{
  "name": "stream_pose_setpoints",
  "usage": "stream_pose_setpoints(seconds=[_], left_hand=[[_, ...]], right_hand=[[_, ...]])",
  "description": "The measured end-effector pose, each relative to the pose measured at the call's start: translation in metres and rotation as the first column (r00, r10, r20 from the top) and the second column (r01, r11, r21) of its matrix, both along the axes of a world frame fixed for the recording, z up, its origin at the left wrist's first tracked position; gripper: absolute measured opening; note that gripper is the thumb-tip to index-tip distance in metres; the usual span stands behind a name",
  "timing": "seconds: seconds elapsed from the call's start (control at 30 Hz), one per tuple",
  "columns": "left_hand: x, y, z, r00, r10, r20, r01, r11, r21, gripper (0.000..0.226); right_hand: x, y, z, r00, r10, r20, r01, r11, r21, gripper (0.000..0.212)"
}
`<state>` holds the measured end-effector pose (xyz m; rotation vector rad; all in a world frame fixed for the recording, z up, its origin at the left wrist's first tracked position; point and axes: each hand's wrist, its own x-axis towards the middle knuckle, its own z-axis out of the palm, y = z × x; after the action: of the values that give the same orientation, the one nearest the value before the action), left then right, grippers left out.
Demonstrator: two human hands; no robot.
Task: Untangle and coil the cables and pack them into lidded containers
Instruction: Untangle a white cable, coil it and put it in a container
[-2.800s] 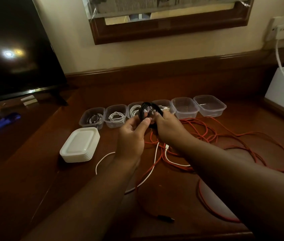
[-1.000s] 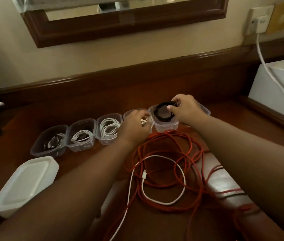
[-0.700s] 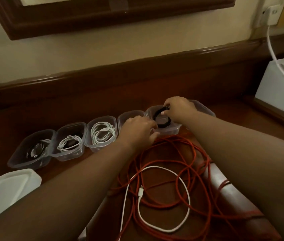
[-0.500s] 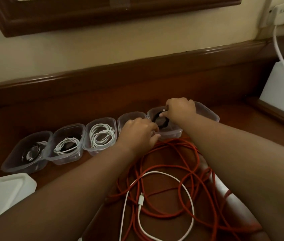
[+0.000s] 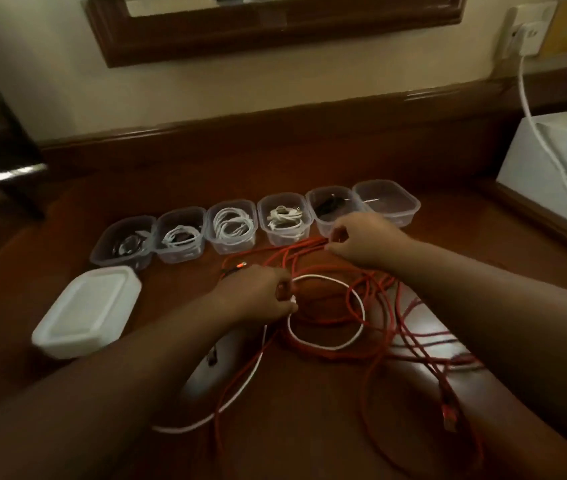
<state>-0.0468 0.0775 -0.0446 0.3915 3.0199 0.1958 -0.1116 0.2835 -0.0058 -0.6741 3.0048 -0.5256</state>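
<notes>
Now both hands are off the row of tubs and down in the tangle. The black cable [image 5: 327, 204], held over the row a few seconds ago and being pressed into its tub a moment back, lies coiled in the fifth container [image 5: 335, 211] with nobody touching it. So five of the six clear tubs are loaded, and only the sixth container [image 5: 387, 204] at the right end looks unfilled, apart from something thin and pale I can't make out.

Left hand [image 5: 258, 294] has dropped onto the white cable [image 5: 327, 313], fingers curled and pinching it right where the small white plug shows, at the left of its loop. Right hand [image 5: 358, 239] has slid back from the tub to the red cable [image 5: 341, 344]; its fingertips are closed on a bunch of red strands just in front of the fifth tub.

That white loop lies on top of the red mass near the middle of the table [image 5: 310, 427], with its tail running down toward the near edge. Red sprawls wide to the right, one plug [image 5: 448, 414] lying near the right forearm.

My read: black is finished, and separating white from red is the job in hand. With one tub free and two cables loose, the long red one looks a tight fit. The stack of lids [image 5: 88, 310] waits at the left, so capping is all yet to come.
</notes>
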Motion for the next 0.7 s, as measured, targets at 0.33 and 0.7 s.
stream_pose_setpoints(seconds=[0.33, 0.7], left_hand=[[0.072, 0.013, -0.026, 0.988, 0.149, -0.045, -0.141, 0.979, 0.149, 0.032], [0.104, 0.015, -0.024, 0.998, 0.048, -0.027, -0.049, 0.998, -0.049, 0.039]], right_hand=[[0.124, -0.021, -0.033, 0.965, 0.156, 0.213, -0.222, 0.916, 0.336, 0.037], [0.137, -0.016, -0.04, 0.986, 0.114, 0.123, -0.159, 0.868, 0.47, 0.035]])
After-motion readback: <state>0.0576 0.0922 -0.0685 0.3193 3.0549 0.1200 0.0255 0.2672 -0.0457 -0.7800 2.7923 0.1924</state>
